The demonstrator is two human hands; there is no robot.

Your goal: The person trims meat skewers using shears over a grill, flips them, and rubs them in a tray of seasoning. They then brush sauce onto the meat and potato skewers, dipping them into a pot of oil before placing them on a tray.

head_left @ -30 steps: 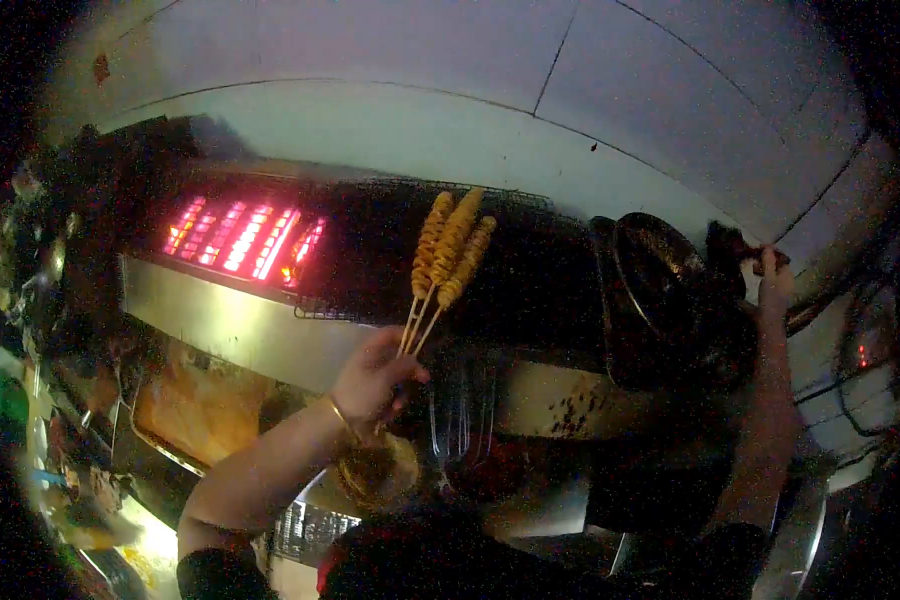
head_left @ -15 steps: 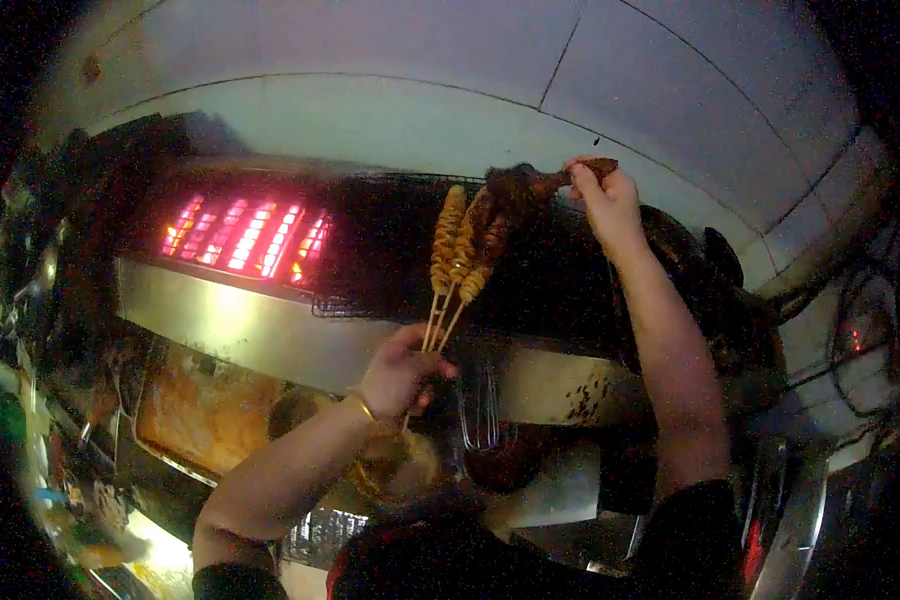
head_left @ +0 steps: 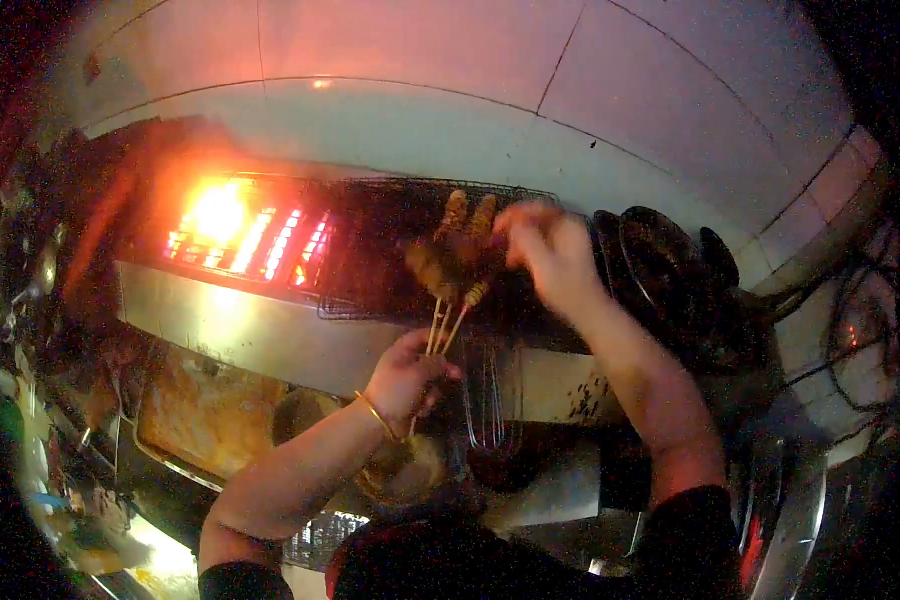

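My left hand [head_left: 410, 380] is closed around the thin wooden sticks of several spiral-cut potato skewers [head_left: 454, 212]. They point up and away over the dark grill, their coiled tops side by side. My right hand [head_left: 550, 245] is closed on a basting brush [head_left: 462, 248], whose dark head lies across the middle of the skewers. Motion smears the brush and the right fingers, and the brush hides part of the potato coils.
A bright flame [head_left: 218, 212] rises from the glowing grill burners [head_left: 280, 245] at the left. Wire grates [head_left: 370, 190] extend behind the skewers. Dark round pans [head_left: 670, 260] stand to the right. A wire tool [head_left: 488, 410] hangs at the metal front edge.
My right hand has moved left and down, carrying the brush from the skewers' upper right onto their middle. A flame has flared up at the left burners. My left hand stays nearly still.
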